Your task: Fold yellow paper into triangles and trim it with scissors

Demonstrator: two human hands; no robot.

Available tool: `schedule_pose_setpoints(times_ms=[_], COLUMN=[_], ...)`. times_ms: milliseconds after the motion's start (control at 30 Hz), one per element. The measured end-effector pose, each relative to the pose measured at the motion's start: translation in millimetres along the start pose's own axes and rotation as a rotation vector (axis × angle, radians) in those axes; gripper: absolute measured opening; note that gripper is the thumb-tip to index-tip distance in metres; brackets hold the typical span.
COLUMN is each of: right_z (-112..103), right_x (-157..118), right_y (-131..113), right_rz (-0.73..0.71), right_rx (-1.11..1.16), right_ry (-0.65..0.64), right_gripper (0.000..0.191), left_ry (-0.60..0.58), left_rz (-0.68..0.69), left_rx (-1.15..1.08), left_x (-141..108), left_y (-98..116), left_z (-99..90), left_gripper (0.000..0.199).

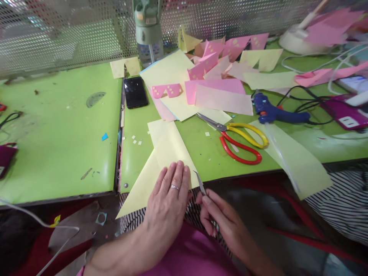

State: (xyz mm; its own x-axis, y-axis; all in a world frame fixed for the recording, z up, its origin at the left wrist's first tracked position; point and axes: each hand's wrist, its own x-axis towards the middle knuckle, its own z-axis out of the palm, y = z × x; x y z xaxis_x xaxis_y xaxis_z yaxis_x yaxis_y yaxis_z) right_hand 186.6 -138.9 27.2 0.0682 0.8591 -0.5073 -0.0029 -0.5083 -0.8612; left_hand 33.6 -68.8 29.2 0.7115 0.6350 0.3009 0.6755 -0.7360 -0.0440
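My left hand (169, 191) lies flat with its fingers stretched over pale yellow paper (166, 138), pressing it on the table's front edge. A ring is on one finger. Part of that paper, a pointed flap (136, 195), hangs past the edge over my lap. To the right, my right hand (220, 214) is closed around slim pointed metal tweezers (201, 184). Their tips rest at the paper's right edge, close to my left fingers. Beyond the hands lie scissors (221, 127) with one yellow and one red handle.
Pink and yellow paper pieces (221, 96) spread behind the scissors. A blue glue gun (276, 111) with a cable lies right, near a yellow sheet (304, 165) overhanging the edge. A black phone (135, 92) and a bottle (148, 34) stand at the back. A gap (118, 153) divides the green tabletops.
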Motion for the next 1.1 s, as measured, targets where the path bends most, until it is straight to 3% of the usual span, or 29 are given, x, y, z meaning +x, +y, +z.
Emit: schedule_pose_setpoints(times_ms=[233, 600, 1100], right_z=[-3.2, -5.0, -11.7], right_x=[-2.3, 4.4, 5.2], right_y=[-3.2, -10.8, -16.8], right_rz=[-0.017, -0.047, -0.038], right_rx=[-0.087, -0.073, -0.132], right_ry=[0.069, 0.072, 0.107], right_gripper=[0.044, 0.042, 0.042], left_ry=[-0.078, 0.005, -0.011], left_rz=[0.061, 0.029, 0.03], left_rx=[0.0, 0.002, 0.002], left_x=[-1.7, -5.5, -5.8], left_y=[-1.1, -0.6, -1.9], left_z=[-6.6, 6.0, 7.6], left_gripper=[0.059, 0.055, 0.056])
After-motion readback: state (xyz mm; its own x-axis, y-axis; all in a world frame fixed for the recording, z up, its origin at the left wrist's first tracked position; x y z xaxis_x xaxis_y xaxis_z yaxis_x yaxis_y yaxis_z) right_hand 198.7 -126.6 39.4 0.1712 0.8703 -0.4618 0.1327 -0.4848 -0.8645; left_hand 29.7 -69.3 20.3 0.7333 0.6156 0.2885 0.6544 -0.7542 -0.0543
